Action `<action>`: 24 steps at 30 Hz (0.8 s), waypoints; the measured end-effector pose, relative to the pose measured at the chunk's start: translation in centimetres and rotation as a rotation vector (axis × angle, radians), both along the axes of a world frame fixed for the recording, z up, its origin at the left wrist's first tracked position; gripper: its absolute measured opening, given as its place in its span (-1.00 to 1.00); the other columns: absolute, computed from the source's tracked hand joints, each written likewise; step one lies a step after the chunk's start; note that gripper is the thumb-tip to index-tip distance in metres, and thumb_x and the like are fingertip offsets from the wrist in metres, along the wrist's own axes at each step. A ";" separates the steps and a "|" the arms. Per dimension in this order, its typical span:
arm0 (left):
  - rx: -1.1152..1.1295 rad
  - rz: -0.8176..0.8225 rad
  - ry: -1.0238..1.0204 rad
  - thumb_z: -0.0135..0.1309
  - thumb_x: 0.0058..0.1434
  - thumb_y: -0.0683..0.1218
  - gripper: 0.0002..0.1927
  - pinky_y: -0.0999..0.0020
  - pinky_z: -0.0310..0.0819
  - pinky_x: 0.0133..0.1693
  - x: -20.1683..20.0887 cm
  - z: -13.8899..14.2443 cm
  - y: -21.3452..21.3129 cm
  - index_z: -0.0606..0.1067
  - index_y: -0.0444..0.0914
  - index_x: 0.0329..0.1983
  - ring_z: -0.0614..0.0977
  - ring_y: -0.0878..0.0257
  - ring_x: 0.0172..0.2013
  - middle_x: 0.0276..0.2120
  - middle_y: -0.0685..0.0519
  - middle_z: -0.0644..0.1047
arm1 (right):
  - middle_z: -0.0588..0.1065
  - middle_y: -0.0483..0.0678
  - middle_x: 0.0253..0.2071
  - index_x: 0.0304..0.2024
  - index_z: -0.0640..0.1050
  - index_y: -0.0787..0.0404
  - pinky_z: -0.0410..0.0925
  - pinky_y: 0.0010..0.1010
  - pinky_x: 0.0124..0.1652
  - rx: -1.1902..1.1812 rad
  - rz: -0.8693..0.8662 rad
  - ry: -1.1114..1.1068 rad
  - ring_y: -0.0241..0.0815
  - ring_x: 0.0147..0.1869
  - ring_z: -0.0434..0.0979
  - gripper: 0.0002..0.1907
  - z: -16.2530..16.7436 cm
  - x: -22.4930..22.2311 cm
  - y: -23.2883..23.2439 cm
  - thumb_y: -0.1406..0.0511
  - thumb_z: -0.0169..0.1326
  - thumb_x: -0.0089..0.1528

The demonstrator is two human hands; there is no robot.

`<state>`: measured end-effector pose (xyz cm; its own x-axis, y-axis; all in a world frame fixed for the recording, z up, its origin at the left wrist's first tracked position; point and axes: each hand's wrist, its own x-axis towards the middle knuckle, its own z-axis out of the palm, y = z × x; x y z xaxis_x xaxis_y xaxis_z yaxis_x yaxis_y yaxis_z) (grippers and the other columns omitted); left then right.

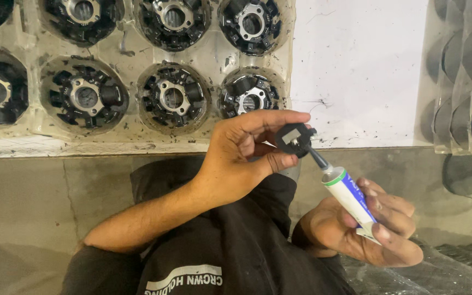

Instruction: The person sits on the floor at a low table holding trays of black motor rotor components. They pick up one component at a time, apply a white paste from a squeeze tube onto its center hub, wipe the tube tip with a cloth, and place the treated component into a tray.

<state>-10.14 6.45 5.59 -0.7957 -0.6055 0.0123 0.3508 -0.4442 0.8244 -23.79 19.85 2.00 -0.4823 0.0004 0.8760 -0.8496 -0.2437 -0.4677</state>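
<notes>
Holding the small black part point(295, 139) between thumb and fingertips, our left hand point(241, 158) is closed around it just below the clear plastic tray point(214, 57), under the tray's lower right pocket. Our right hand point(364, 226) sits lower and further right of that tray, fingers wrapped around a white and blue tube point(350, 199) whose dark nozzle point(317, 157) touches the part's underside. On the part's face a small pale patch shows; we cannot tell whether that is compound or bare metal.

The tray holds black wound stator rings point(173, 98) in round pockets, one per pocket, well above both hands. To the right of the tray lies a white sheet point(356, 65), and beyond it a stack of empty clear trays point(465, 76).

To do this well, we judge a gentle, steady squeeze near the tube's tail best, with the nozzle kept on the spot and the part gripped by its edges so our fingertips stay clear of the wet area.
</notes>
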 end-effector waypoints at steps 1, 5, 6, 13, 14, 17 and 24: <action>0.032 -0.011 -0.011 0.15 0.27 -0.43 -0.51 0.39 0.68 0.06 0.0 -0.2 0.2 0.44 -0.37 0.27 0.61 0.34 0.05 0.13 0.03 0.54 | 0.39 -0.05 -0.28 -0.09 0.24 0.18 0.58 -0.43 -0.29 -0.019 -0.024 -0.018 -0.22 -0.20 0.51 -0.57 0.0 0.1 -0.1 0.19 0.24 0.31; 0.104 -0.097 0.104 0.19 0.40 -0.32 -0.55 0.40 0.63 0.09 -0.1 -0.9 1.1 0.42 -0.39 0.33 0.62 0.32 0.03 0.07 -0.01 0.56 | 0.37 -0.06 -0.22 -0.03 0.24 0.17 0.52 -0.53 -0.28 -0.074 -0.050 -0.080 -0.27 -0.20 0.48 -0.59 0.1 0.8 -0.1 0.19 0.21 0.34; 0.114 -0.120 0.116 0.19 0.43 -0.29 -0.54 0.40 0.63 0.09 -0.1 -1.1 1.3 0.41 -0.39 0.36 0.63 0.31 0.01 0.04 -0.03 0.58 | 0.36 -0.07 -0.23 -0.04 0.24 0.17 0.52 -0.53 -0.29 -0.071 -0.044 -0.086 -0.27 -0.21 0.48 -0.60 0.2 1.0 -0.2 0.20 0.21 0.34; 0.156 -0.165 0.116 0.17 0.44 -0.14 -0.49 0.37 0.68 0.03 0.3 -1.7 1.4 0.39 -0.39 0.40 0.67 0.33 -0.14 0.09 -0.04 0.59 | 0.36 -0.08 -0.27 -0.09 0.25 0.15 0.57 -0.43 -0.25 -0.024 0.002 -0.016 -0.24 -0.15 0.48 -0.65 0.3 0.6 -0.7 0.23 0.18 0.34; 0.165 -0.169 0.115 0.17 0.44 -0.13 -0.49 0.38 0.68 0.01 0.3 -1.7 1.4 0.40 -0.40 0.40 0.67 0.34 -0.15 0.07 -0.05 0.59 | 0.37 -0.08 -0.27 -0.09 0.25 0.16 0.57 -0.43 -0.25 -0.049 0.028 -0.015 -0.25 -0.15 0.48 -0.65 0.2 0.6 -0.7 0.25 0.19 0.33; 0.173 -0.173 0.085 0.17 0.42 -0.11 -0.49 0.44 0.65 -0.06 0.3 -1.6 1.4 0.40 -0.40 0.37 0.66 0.33 -0.15 0.18 -0.04 0.58 | 0.38 -0.08 -0.27 -0.10 0.25 0.16 0.57 -0.42 -0.24 -0.075 0.036 -0.038 -0.24 -0.16 0.48 -0.64 0.1 0.6 -0.8 0.26 0.21 0.32; 0.212 -0.206 0.068 0.16 0.46 -0.09 -0.49 0.43 0.64 -0.05 0.3 -1.7 1.2 0.42 -0.41 0.39 0.66 0.33 -0.21 0.04 -0.06 0.60 | 0.38 -0.06 -0.29 -0.11 0.25 0.15 0.57 -0.39 -0.30 -0.091 0.040 -0.047 -0.21 -0.18 0.47 -0.61 0.1 0.5 -0.9 0.24 0.24 0.31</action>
<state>-9.80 7.65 3.94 -0.9039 -0.4259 -0.0396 0.2864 -0.6715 0.6834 -23.29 18.95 2.14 -0.5243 0.0589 0.8495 -0.8160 -0.3199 -0.4814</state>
